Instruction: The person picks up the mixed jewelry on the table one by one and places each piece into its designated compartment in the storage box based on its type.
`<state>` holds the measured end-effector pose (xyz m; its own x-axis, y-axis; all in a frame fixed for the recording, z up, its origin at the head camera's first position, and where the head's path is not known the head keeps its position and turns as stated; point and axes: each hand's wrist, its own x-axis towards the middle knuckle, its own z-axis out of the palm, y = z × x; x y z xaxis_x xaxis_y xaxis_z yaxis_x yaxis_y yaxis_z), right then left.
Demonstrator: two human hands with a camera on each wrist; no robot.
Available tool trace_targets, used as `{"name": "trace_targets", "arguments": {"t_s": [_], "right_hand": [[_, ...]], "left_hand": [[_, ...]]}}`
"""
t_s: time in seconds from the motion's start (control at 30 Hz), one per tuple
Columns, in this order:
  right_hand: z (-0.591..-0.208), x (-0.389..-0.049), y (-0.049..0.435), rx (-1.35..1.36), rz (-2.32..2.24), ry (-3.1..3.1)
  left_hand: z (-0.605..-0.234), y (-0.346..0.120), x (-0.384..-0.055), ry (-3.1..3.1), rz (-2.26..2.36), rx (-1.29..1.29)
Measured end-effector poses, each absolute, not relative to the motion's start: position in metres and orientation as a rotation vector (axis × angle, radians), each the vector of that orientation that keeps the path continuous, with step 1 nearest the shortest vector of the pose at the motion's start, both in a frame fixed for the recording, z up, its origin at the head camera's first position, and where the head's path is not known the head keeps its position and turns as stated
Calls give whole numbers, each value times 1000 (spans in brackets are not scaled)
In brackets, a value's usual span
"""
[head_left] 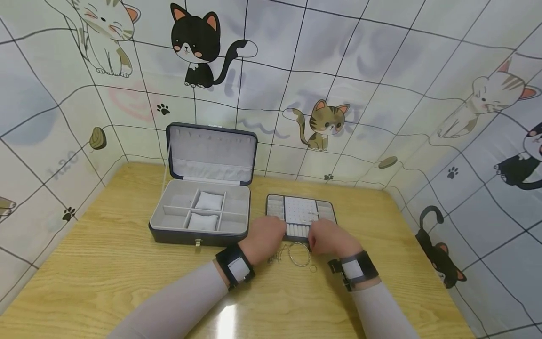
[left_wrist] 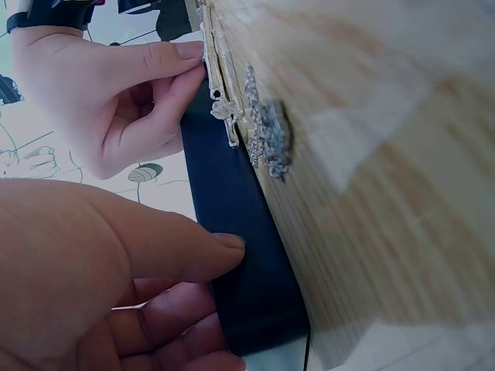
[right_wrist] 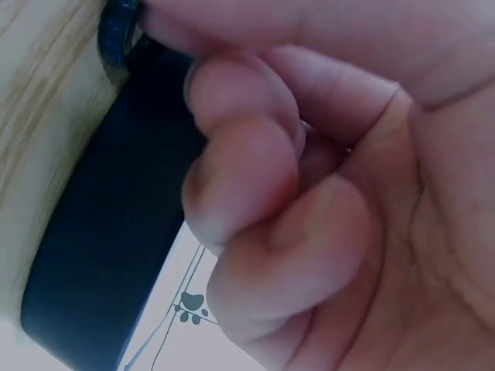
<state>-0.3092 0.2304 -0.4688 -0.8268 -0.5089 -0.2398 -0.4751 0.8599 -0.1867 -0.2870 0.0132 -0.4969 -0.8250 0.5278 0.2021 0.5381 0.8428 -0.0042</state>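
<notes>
A shallow jewelry tray (head_left: 300,209) with a dark rim and pale compartments lies on the table. My left hand (head_left: 266,238) grips its left front corner, the thumb pressing the dark front wall (left_wrist: 247,286) and fingers behind. My right hand (head_left: 332,238) is at the front edge with curled fingers; a dark, glittery ring (right_wrist: 114,35) shows at its fingertips, partly hidden. In front of the tray lie a gold bangle (head_left: 292,261), a small ring (head_left: 313,269) and a tangle of silvery chains (left_wrist: 271,143).
To the left stands an open dark jewelry box (head_left: 199,238), its lid (head_left: 211,155) raised against the wall. Two white cushions (head_left: 209,201) sit in its middle compartments. A cat-printed curtain (head_left: 262,84) surrounds the wooden table (head_left: 254,306) at the back and sides.
</notes>
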Motion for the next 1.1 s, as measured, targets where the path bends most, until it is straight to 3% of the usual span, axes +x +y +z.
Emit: {"name": "trace_targets", "arguments": {"t_s": [0.37, 1.1], "right_hand": [[-470, -308, 226, -709, -102, 2792], [-469, -324, 251, -736, -502, 2566]], "left_hand": [[-498, 14, -288, -2827, -72, -819], [-499, 15, -289, -2826, -28, -831]]}}
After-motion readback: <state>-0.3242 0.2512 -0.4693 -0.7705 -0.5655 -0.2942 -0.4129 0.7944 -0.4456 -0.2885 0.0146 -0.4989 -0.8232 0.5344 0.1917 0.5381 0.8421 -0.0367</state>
